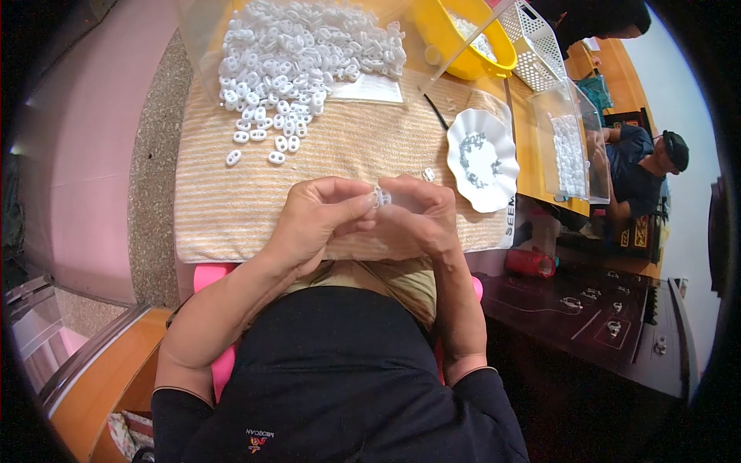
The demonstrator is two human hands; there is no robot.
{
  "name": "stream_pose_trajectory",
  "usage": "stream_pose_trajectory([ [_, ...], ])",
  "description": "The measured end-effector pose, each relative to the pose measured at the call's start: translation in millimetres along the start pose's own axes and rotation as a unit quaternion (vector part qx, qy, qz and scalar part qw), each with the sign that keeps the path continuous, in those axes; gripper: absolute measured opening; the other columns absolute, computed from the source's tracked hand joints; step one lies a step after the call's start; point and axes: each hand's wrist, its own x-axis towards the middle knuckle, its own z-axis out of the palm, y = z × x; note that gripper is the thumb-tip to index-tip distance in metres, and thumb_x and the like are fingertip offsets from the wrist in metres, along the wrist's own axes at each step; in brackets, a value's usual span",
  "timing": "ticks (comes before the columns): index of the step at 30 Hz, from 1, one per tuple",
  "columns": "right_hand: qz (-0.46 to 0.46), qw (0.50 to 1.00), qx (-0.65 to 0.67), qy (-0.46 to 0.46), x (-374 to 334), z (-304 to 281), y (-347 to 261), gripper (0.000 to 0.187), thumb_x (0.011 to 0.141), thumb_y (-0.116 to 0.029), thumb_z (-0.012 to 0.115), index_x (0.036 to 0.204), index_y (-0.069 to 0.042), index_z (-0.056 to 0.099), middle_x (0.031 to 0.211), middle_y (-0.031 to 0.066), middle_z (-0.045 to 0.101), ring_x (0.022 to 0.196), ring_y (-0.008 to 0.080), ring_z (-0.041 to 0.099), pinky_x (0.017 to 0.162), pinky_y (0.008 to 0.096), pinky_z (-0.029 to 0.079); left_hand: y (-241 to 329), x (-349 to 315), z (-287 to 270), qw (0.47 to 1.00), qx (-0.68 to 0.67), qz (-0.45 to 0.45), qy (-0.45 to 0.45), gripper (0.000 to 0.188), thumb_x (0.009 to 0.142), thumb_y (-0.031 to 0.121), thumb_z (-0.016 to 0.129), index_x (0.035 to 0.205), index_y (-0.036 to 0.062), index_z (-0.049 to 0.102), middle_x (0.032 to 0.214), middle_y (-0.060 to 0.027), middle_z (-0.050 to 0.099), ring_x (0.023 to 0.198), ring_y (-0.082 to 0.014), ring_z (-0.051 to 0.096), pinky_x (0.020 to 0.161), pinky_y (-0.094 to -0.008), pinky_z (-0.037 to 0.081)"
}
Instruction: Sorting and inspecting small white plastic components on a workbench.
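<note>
Between my left hand [323, 216] and my right hand [424, 214] is a small white plastic piece [382, 198], pinched at the fingertips over the near half of a striped towel [224, 208]. My fingers partly cover it, so its full shape is hidden. Just beyond my right hand, a small white piece [429, 174] lies on the towel. To the right sits a scalloped white dish [505, 171] with many tiny grey pieces in it. Further off, a large heap of white oval plastic pieces [285, 65], each with two holes, spills toward me, with several lying loose.
A thin black stick [436, 112] lies left of the dish. At the back stand a yellow basin [505, 50] and a white perforated basket [536, 58]. A clear bin [570, 154] of white pieces is at the right, near another person [641, 166]. A red object [531, 263] lies right of the towel.
</note>
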Motion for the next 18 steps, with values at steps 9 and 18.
stream_pose_trajectory([
  [9,-0.001,0.999,0.032,-0.013,-1.8,-0.1,2.3,0.030,0.081,0.003,0.071,0.110,0.004,0.064,0.099,0.0070,0.066,0.090,0.0112,0.063,0.076,0.0231,0.051,0.4,0.7,-2.1,1.000,0.015,-0.009,-0.018,0.014,0.085,0.006,0.069,0.097,-0.0001,0.065,0.086,-0.0086,0.068,0.075,-0.0132,0.065,0.069,-0.0253,0.058],
  [18,-0.010,0.998,0.067,-0.018,-3.1,1.4,2.4,0.029,0.081,0.006,0.068,0.110,0.004,0.064,0.101,0.0088,0.066,0.091,0.0134,0.064,0.078,0.0243,0.051,2.7,-0.5,1.8,1.000,0.015,-0.019,-0.003,0.016,0.084,0.007,0.071,0.096,-0.0012,0.066,0.080,-0.0070,0.066,0.072,-0.0132,0.063,0.069,-0.0255,0.054],
])
